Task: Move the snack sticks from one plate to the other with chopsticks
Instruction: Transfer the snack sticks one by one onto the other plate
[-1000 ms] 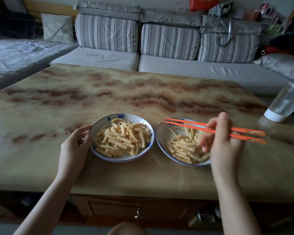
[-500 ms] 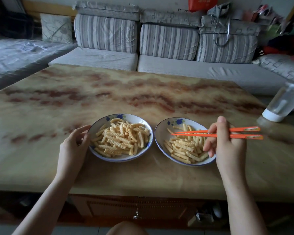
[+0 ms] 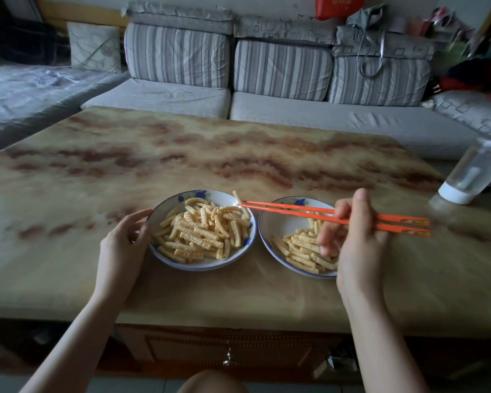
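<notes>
Orange chopsticks (image 3: 309, 212), gripped by the right hand (image 3: 355, 236), are pointed leftward over the left plate (image 3: 165, 205), one snack stick (image 3: 237, 197) pinched crosswise at the tips; that plate's rim is touched by the relaxed left hand (image 3: 122, 242).

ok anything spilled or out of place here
Nothing stands out. The snack sticks all lie inside the left plate and the right plate, with none on the table. The one stick standing up by the left plate's right rim seems pinched in the orange chopsticks held by the right hand, not stray.
</notes>
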Action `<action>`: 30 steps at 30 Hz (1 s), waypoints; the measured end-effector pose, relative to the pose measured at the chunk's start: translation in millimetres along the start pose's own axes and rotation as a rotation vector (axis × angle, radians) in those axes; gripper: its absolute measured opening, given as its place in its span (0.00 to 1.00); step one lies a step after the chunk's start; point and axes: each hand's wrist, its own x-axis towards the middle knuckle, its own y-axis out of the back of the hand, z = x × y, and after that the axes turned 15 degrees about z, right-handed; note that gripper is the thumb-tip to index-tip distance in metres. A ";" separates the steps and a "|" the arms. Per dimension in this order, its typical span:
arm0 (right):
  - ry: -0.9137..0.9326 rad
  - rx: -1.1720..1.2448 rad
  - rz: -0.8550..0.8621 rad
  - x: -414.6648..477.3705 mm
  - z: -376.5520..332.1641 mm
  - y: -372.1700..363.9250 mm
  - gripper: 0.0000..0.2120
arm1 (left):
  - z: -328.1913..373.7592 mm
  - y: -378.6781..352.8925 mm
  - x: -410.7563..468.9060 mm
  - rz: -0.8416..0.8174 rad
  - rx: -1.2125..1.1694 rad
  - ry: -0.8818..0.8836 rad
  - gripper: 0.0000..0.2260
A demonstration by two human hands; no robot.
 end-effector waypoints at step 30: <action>0.345 -0.331 0.072 33.7 5.5 34.4 0.19 | 0.0 -0.5 0.4 0.003 -0.019 0.019 0.13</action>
